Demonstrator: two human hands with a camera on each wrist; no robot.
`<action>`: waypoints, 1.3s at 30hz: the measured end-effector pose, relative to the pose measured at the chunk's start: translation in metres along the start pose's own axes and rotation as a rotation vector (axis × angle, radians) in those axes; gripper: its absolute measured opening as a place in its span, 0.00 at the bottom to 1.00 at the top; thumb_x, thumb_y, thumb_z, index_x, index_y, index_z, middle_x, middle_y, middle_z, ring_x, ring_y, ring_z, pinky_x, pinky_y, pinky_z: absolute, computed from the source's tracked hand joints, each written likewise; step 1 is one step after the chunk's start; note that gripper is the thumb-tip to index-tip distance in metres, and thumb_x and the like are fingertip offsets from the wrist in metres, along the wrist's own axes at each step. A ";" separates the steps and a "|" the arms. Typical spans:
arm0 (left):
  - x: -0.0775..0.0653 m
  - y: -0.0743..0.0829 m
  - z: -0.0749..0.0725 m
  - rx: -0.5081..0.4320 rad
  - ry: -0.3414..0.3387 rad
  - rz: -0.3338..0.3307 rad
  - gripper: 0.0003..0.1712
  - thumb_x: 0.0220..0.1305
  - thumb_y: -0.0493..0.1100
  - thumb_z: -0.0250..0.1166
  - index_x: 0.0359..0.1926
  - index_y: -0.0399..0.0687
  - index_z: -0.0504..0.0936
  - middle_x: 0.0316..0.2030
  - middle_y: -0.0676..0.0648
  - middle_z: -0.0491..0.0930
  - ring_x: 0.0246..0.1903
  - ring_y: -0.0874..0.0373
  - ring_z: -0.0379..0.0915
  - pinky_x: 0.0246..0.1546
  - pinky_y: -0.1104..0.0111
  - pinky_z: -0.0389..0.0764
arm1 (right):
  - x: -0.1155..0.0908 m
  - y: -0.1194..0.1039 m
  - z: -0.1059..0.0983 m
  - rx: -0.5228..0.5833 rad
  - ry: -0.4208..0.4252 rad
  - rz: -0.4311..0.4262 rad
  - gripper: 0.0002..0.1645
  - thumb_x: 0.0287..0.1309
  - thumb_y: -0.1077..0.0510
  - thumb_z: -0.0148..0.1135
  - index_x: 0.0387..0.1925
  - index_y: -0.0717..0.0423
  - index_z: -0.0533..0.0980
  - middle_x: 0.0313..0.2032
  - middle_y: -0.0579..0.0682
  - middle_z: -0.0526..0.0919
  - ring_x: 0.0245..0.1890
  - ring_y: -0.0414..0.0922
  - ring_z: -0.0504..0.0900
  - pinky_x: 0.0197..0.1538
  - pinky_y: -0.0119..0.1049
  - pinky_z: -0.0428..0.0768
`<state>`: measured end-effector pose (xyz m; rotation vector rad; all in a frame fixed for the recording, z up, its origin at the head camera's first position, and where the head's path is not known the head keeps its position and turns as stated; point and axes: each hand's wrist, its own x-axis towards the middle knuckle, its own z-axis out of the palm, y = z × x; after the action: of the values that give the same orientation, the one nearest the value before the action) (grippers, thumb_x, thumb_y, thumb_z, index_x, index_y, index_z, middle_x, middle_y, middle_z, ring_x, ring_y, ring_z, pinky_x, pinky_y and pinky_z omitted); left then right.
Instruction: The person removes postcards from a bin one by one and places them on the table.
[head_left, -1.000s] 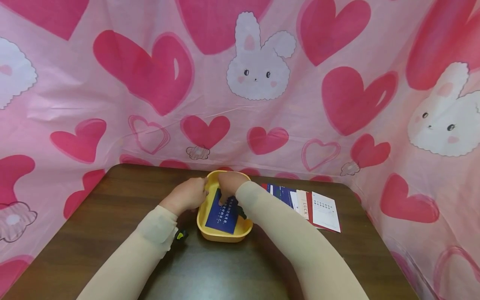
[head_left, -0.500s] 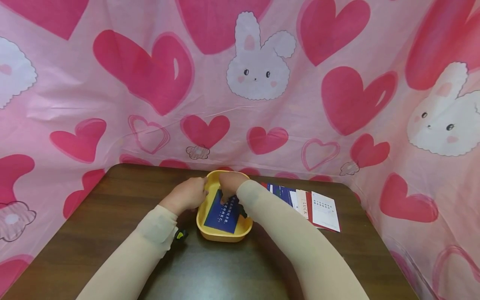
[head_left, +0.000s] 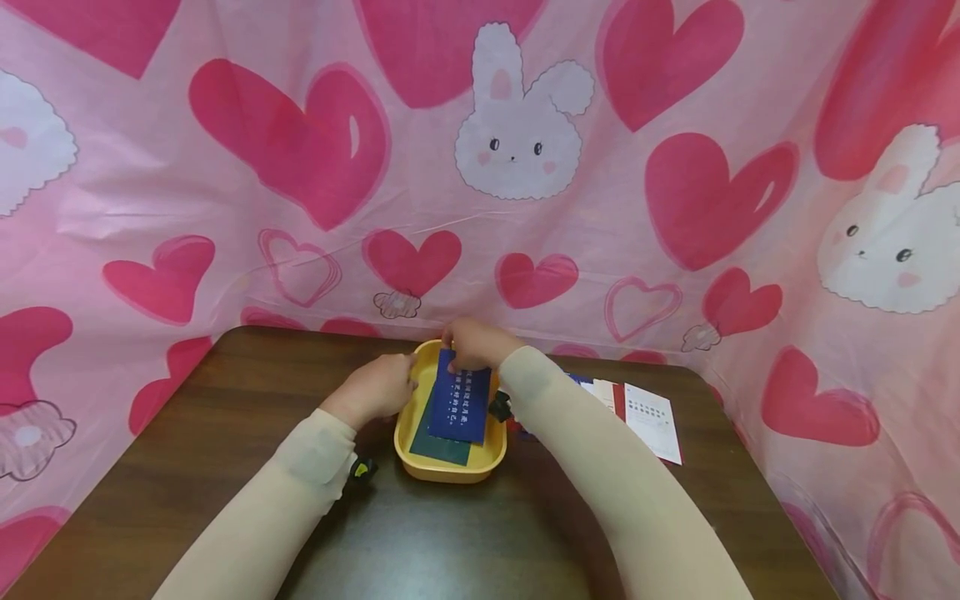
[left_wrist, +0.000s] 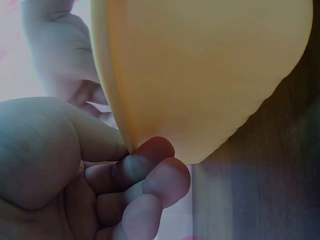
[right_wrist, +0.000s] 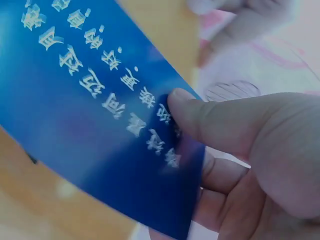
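Observation:
A yellow plastic basin stands near the back middle of the table. My left hand pinches its left rim; in the left wrist view the thumb lies on one side of the rim and the curled fingers on the other. My right hand holds a blue card with white writing over the basin. The right wrist view has the thumb on the printed face of the card and the fingers behind it. A dark green card lies in the basin, partly covered by the blue one.
Right of the basin lies a fanned row of cards, among them a white card with print and a red one partly under it. The right sleeve hides part of this row. A pink curtain with hearts and rabbits hangs behind the table.
My right hand has lifted the blue card up and to the right from the basin, uncovering the dark green card. My left hand stays at the rim.

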<state>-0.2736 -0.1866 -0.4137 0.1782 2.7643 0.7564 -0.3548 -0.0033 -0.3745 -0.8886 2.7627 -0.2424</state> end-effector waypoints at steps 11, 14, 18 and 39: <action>0.000 0.003 0.000 0.013 0.009 -0.012 0.37 0.78 0.44 0.63 0.81 0.39 0.63 0.33 0.40 0.82 0.19 0.49 0.84 0.17 0.64 0.85 | -0.037 0.040 -0.058 0.276 0.064 0.073 0.19 0.60 0.54 0.80 0.51 0.53 0.83 0.51 0.60 0.87 0.42 0.54 0.90 0.43 0.47 0.93; 0.000 0.003 0.000 0.008 0.016 -0.011 0.38 0.77 0.45 0.64 0.81 0.39 0.64 0.34 0.40 0.82 0.19 0.48 0.84 0.18 0.63 0.85 | -0.052 0.061 -0.072 0.284 0.080 0.119 0.22 0.60 0.52 0.80 0.53 0.51 0.83 0.52 0.61 0.87 0.42 0.56 0.91 0.44 0.51 0.93; 0.000 0.003 0.001 0.012 0.026 -0.004 0.37 0.77 0.44 0.64 0.81 0.38 0.65 0.39 0.38 0.83 0.19 0.49 0.83 0.19 0.63 0.85 | -0.072 0.093 -0.084 0.298 0.058 0.175 0.24 0.61 0.53 0.79 0.57 0.52 0.82 0.54 0.63 0.87 0.43 0.57 0.91 0.45 0.53 0.93; -0.001 0.001 0.003 0.007 0.034 0.000 0.37 0.78 0.44 0.63 0.80 0.37 0.65 0.41 0.38 0.83 0.21 0.51 0.82 0.22 0.62 0.87 | -0.166 0.253 -0.060 0.183 -0.107 0.380 0.27 0.60 0.52 0.80 0.55 0.64 0.83 0.41 0.60 0.90 0.37 0.53 0.90 0.44 0.56 0.92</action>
<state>-0.2718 -0.1840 -0.4157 0.1680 2.7992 0.7561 -0.3799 0.3031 -0.3468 -0.3136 2.6866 -0.3582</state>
